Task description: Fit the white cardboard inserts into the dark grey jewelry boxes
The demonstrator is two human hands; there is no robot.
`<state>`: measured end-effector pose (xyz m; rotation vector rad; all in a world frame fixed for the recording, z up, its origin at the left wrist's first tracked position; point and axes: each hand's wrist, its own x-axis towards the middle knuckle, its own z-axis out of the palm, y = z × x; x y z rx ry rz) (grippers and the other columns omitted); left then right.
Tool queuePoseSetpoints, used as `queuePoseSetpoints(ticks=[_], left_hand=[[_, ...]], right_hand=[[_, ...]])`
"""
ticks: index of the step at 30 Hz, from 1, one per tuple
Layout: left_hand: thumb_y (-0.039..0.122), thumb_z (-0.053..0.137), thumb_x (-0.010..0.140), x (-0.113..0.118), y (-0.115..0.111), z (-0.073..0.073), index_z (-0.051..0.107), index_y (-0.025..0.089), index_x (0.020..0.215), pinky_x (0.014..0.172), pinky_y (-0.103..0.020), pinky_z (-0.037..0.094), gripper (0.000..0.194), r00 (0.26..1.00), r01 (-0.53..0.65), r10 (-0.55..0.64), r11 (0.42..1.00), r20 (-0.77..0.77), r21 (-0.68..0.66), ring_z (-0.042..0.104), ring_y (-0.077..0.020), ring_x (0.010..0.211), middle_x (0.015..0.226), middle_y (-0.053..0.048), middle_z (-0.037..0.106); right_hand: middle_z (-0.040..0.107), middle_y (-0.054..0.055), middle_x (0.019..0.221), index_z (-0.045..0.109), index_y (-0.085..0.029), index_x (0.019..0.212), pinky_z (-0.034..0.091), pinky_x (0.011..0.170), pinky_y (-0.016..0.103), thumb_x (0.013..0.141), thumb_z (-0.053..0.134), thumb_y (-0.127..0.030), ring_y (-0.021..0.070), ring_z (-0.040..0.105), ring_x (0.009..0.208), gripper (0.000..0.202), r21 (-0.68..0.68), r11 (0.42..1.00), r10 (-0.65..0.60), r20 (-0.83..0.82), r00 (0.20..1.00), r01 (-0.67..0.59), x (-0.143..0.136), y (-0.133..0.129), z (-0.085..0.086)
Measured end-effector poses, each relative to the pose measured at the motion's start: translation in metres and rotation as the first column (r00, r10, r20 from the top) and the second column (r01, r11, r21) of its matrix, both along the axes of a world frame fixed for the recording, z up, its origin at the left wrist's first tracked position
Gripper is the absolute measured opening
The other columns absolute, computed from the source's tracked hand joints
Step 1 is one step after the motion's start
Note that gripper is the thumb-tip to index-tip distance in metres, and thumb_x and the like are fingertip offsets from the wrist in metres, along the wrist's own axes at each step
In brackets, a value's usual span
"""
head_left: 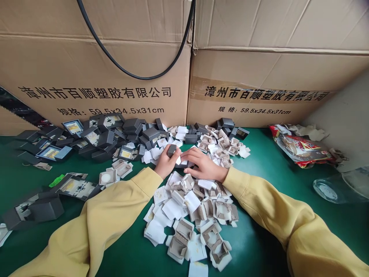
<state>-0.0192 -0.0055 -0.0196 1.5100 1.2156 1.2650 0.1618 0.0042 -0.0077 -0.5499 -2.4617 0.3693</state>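
My left hand [167,162] is closed on a small dark grey box [172,150], held between thumb and fingers near the middle of the table. Just to its right, my right hand [201,163] reaches over the pile, fingers bent toward the left hand; what its fingertips touch, if anything, is too small to tell. Many white and grey cardboard inserts [184,234] lie in front of and below both hands. Behind and to the left is a heap of dark grey boxes [105,138], some open with pale printed inside faces.
Large cardboard cartons [115,61] stand along the back of the green table [123,246], with a black cable [144,78] hanging before them. At the right lie a red packet [305,152] and a clear container [327,190]. Open dark boxes [47,207] lie at the left.
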Motion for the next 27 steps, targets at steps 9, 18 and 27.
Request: queuePoseSetpoints(ticks=[9,18,27], left_hand=[[0.045,0.052,0.079,0.016,-0.011,-0.003,0.045,0.020,0.095,0.075,-0.028,0.042,0.030,0.998,-0.060,0.060,0.998,-0.011,0.024,0.050,-0.0145,0.080,0.090,-0.003,0.052],[0.052,0.049,0.078,0.013,-0.010,-0.006,0.040,0.019,0.102,0.086,-0.031,0.040,0.042,0.998,-0.001,0.009,0.993,-0.067,0.117,0.051,-0.0172,0.093,0.102,-0.008,0.049],[0.059,0.044,0.077,0.014,-0.011,-0.004,0.041,0.018,0.100,0.085,-0.033,0.042,0.047,0.996,0.045,-0.034,0.991,-0.088,0.129,0.054,-0.0192,0.093,0.102,-0.010,0.052]], right_hand=[[0.059,0.009,0.105,0.049,-0.019,0.109,0.045,0.084,0.036,0.083,0.053,-0.044,0.0206,0.053,0.094,0.036,-0.068,0.988,-0.146,-0.098,0.984,0.140,-0.004,0.002,-0.004],[0.061,0.010,0.107,0.052,-0.019,0.109,0.046,0.085,0.037,0.084,0.053,-0.038,0.0210,0.054,0.099,0.031,-0.169,0.980,-0.136,-0.176,0.975,0.106,-0.003,0.002,-0.002],[0.060,0.009,0.100,0.054,-0.019,0.104,0.044,0.084,0.037,0.079,0.060,-0.043,0.0208,0.053,0.094,0.035,-0.113,0.988,-0.132,-0.215,0.968,0.109,-0.004,0.003,-0.003]])
